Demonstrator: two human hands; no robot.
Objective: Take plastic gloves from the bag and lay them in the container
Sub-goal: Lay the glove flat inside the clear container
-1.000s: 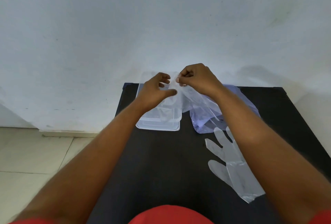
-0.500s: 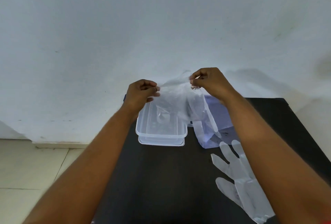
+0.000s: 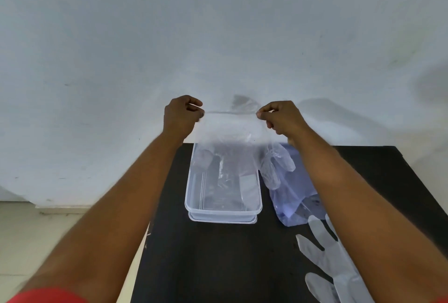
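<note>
My left hand point(image 3: 181, 116) and my right hand point(image 3: 281, 117) each pinch a corner of a clear plastic glove point(image 3: 232, 138), stretching its cuff edge flat between them. The glove hangs down over the far end of a clear rectangular container point(image 3: 224, 210) that stands on the black table. Its fingers dangle toward the container and over its right rim. A bluish plastic bag point(image 3: 293, 201) lies just right of the container, partly hidden by my right forearm. Another clear glove point(image 3: 332, 261) lies flat on the table at the right front.
The black table point(image 3: 218, 266) stands against a white wall point(image 3: 218, 36). Its left edge runs from the container's far left corner toward me, with a tiled floor point(image 3: 36, 242) beyond it. The container sits on what looks like its lid.
My hands have moved apart and up, spreading the held glove wide above the container. The view has tilted up, so the table sits lower in frame.
</note>
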